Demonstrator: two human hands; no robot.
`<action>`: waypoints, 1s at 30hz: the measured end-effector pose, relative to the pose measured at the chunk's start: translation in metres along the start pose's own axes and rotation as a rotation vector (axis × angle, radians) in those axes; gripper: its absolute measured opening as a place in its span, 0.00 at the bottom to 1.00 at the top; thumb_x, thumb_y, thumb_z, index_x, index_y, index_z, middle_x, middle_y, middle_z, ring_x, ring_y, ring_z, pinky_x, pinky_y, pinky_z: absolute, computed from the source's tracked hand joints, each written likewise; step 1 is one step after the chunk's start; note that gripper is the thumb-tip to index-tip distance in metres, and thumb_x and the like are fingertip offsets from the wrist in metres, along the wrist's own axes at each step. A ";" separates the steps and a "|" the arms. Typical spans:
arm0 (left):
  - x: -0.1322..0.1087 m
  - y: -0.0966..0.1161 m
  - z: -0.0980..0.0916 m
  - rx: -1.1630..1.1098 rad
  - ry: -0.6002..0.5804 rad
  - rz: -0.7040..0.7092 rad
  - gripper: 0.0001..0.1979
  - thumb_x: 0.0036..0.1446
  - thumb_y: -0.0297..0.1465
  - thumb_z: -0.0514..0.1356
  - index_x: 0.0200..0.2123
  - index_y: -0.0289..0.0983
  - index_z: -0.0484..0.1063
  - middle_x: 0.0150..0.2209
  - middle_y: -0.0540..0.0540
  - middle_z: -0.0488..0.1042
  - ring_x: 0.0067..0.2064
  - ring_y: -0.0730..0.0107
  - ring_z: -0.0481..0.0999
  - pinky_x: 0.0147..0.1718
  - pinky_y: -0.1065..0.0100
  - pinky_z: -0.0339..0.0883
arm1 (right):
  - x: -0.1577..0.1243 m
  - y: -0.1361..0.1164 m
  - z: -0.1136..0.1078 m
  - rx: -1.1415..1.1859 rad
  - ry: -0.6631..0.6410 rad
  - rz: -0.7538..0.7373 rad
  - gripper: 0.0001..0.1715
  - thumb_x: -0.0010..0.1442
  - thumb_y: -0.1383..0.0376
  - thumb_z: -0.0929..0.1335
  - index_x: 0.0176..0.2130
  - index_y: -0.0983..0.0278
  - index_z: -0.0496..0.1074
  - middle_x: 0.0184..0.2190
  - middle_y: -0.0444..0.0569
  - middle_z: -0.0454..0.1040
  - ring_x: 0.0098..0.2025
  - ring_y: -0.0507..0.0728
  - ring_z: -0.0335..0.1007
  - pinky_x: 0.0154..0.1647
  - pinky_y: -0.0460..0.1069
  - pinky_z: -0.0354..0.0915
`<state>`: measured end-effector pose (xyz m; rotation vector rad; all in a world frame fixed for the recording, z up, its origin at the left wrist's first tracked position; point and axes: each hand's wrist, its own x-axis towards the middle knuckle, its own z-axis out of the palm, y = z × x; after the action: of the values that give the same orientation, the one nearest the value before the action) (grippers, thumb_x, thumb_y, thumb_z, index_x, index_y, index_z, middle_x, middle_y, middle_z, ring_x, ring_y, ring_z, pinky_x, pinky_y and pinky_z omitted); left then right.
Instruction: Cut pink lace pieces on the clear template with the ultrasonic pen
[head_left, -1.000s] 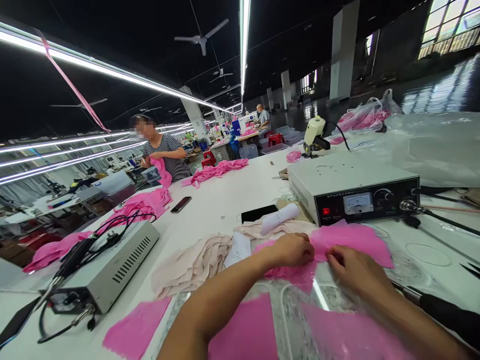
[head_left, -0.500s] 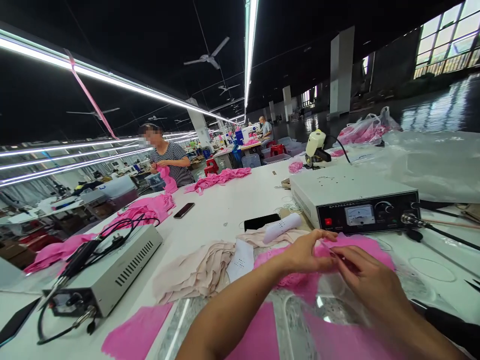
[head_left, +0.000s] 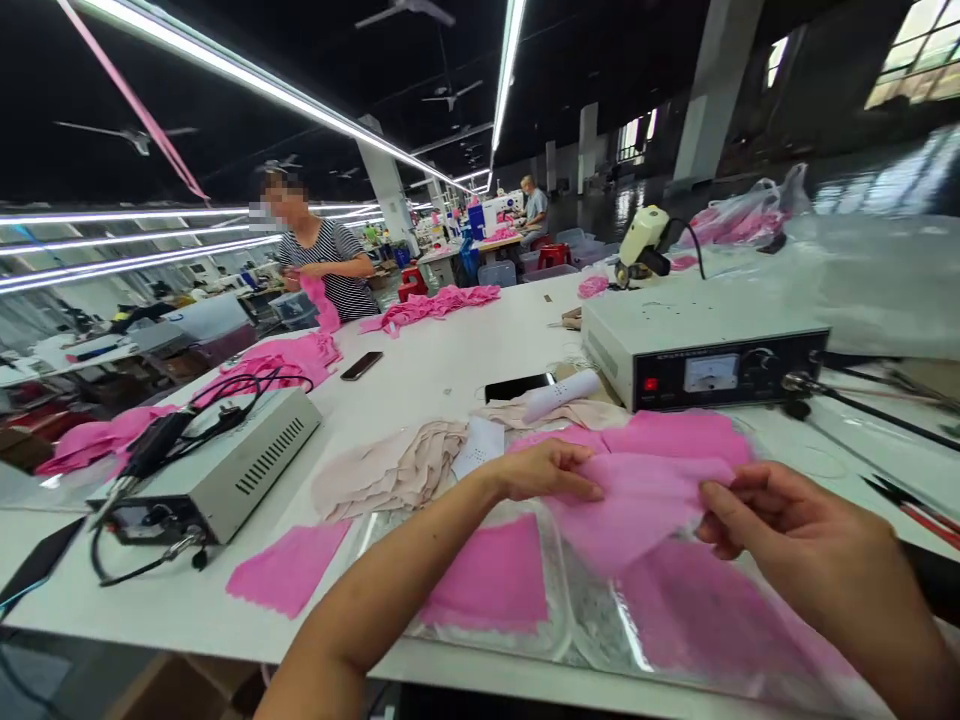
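A thin pink fabric piece (head_left: 637, 495) is stretched between my two hands. My left hand (head_left: 551, 470) pinches its left edge, and my right hand (head_left: 780, 520) grips the right end between thumb and fingers. Behind it lies more pink fabric (head_left: 682, 435). Below, a flat pink fabric panel (head_left: 491, 575) rests on a clear plastic sheet (head_left: 559, 640), with further pink pieces under the right side. To the left are a stack of beige fabric pieces (head_left: 397, 465) and a separate pink scrap (head_left: 289, 570).
A white control box with a meter (head_left: 705, 370) stands behind my right hand. Another box (head_left: 217, 470) with a cabled handpiece is at left. Red-handled scissors (head_left: 915, 510) lie at right. Phones (head_left: 517, 387) rest on the table. A co-worker (head_left: 322, 255) handles pink fabric across it.
My hands have moved apart, spreading the pink piece that was bunched between my fingers. My view has tilted down, showing the table's front edge.
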<state>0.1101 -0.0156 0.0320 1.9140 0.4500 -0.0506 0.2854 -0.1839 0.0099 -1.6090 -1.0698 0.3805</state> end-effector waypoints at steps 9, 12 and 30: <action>0.009 0.014 0.048 0.515 0.049 -0.025 0.23 0.53 0.29 0.64 0.53 0.37 0.70 0.41 0.45 0.74 0.45 0.58 0.75 0.45 0.60 0.68 | -0.064 0.047 -0.021 -0.404 0.026 0.175 0.20 0.51 0.47 0.63 0.21 0.59 0.64 0.16 0.41 0.66 0.17 0.52 0.59 0.20 0.48 0.56; 0.000 0.013 0.059 0.645 0.071 0.019 0.27 0.55 0.27 0.63 0.59 0.38 0.65 0.53 0.38 0.69 0.54 0.50 0.71 0.52 0.52 0.65 | -0.068 0.052 -0.030 -0.444 -0.018 0.222 0.21 0.54 0.47 0.61 0.22 0.59 0.63 0.16 0.40 0.65 0.17 0.52 0.58 0.20 0.47 0.56; -0.040 -0.013 0.076 1.030 0.120 0.572 0.11 0.67 0.32 0.52 0.48 0.39 0.72 0.53 0.43 0.72 0.60 0.62 0.66 0.64 0.53 0.47 | -0.061 0.053 -0.045 -0.498 -0.112 0.215 0.21 0.51 0.47 0.61 0.20 0.60 0.60 0.14 0.40 0.61 0.17 0.51 0.53 0.17 0.46 0.54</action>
<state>0.0823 -0.0919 0.0008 3.0048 -0.1194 0.2567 0.3081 -0.2582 -0.0397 -2.1782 -1.1366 0.3674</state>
